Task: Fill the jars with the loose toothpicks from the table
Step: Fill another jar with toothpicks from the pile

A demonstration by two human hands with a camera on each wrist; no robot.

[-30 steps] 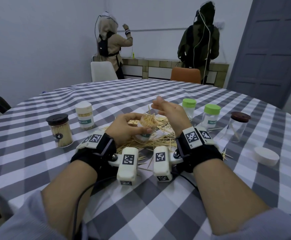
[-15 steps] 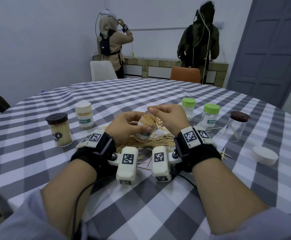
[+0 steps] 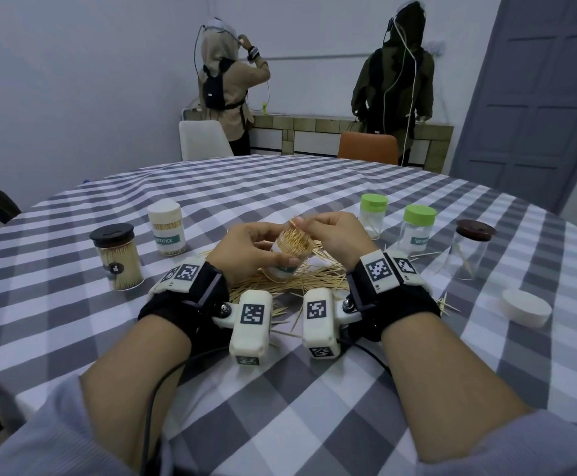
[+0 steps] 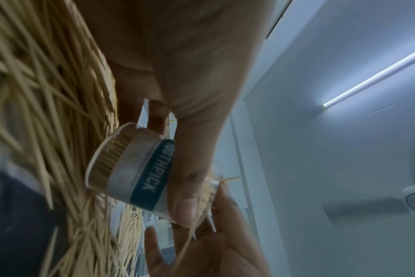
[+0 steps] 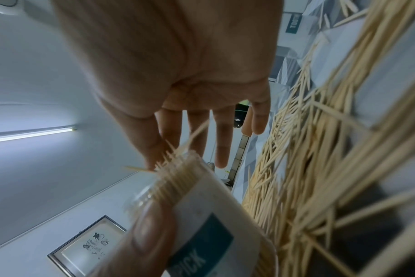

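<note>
My left hand (image 3: 259, 249) grips a small clear jar (image 3: 293, 247) labelled TOOTHPICK, tilted toward my right hand and packed with toothpicks. My right hand (image 3: 331, 235) is at the jar's open mouth, where thumb and forefinger pinch a few toothpicks (image 3: 293, 223) that stick out of the bundle. The left wrist view shows the jar (image 4: 135, 174) from its base, with my thumb (image 4: 185, 198) across the label. In the right wrist view the jar (image 5: 201, 206) is close, and the other fingers (image 5: 222, 138) are spread straight. A loose toothpick pile (image 3: 300, 281) lies on the checked table (image 3: 280, 407) beneath both hands.
At the left stand a full black-lidded jar (image 3: 117, 257) and a full white-lidded jar (image 3: 167, 228). At the right are two green-lidded jars (image 3: 373, 214) (image 3: 417, 230), a nearly empty brown-lidded jar (image 3: 470, 250) and a loose white lid (image 3: 525, 307). Two people stand at the far counter.
My right hand came down from above the jar to its mouth with the pinched toothpicks. My left hand has kept hold of the jar and tipped it slightly more.
</note>
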